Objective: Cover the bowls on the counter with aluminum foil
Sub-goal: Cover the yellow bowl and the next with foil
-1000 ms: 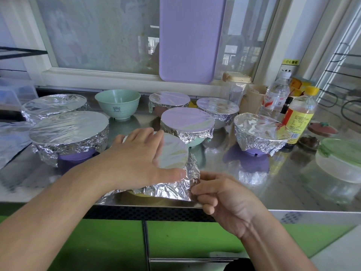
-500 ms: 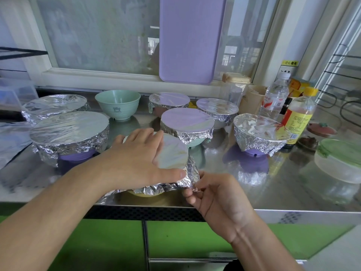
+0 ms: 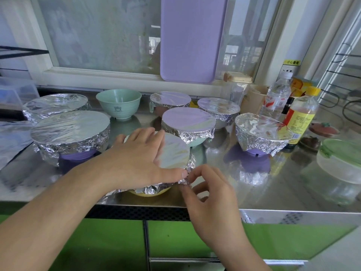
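Head view: at the counter's [image 3: 254, 196] front edge we saw a yellow bowl [image 3: 150, 192] under foil [image 3: 173, 153]. The left hand [image 3: 140, 159] lay flat on the foil, fingers spread. The right hand [image 3: 211, 192] pinched the foil's edge beside the rim. Behind stood six covered bowls and one bare green bowl [image 3: 119, 103].

A home kitchen: a stainless-steel counter [image 3: 254, 192] over green cabinet doors [image 3: 109, 243] runs beneath a window [image 3: 101, 36] across the top of the frame, with a lilac cutting board [image 3: 191, 38] leaning on the glass and condiment bottles [image 3: 300, 114] and a water bottle [image 3: 277, 96] at right.
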`<action>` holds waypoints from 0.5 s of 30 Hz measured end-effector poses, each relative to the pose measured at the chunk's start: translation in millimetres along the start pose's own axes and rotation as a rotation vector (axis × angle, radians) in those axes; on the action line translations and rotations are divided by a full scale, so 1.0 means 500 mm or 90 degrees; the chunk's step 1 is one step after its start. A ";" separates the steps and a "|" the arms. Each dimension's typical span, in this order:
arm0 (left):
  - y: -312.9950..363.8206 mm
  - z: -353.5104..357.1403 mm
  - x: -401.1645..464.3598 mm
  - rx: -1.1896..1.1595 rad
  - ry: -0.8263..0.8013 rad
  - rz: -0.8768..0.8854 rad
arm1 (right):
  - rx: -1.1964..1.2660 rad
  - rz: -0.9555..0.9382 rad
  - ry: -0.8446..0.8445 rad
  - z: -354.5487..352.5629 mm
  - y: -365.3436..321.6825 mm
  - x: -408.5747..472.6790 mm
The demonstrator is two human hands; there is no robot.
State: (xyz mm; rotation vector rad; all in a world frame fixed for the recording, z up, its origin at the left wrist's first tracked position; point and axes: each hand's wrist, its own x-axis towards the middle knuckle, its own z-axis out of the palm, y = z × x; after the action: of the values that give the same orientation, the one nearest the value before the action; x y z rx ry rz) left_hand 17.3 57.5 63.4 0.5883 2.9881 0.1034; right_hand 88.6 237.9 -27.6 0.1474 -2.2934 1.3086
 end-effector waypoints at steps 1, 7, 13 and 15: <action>0.001 -0.001 0.000 -0.001 -0.002 -0.001 | -0.043 -0.036 0.014 0.002 -0.001 -0.001; 0.003 -0.003 -0.005 0.001 -0.008 -0.004 | -0.148 -0.102 0.037 0.030 0.001 -0.002; 0.000 0.001 -0.001 0.003 0.004 -0.001 | -0.140 -0.050 0.062 0.060 -0.002 0.005; -0.001 0.002 -0.001 0.001 0.011 -0.001 | -0.122 -0.040 0.069 0.066 -0.005 0.003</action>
State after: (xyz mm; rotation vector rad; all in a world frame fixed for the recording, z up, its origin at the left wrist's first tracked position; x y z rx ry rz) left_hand 17.9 56.7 62.3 0.5883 3.0054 0.1057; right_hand 76.1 209.3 -38.9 0.0806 -2.2869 1.0324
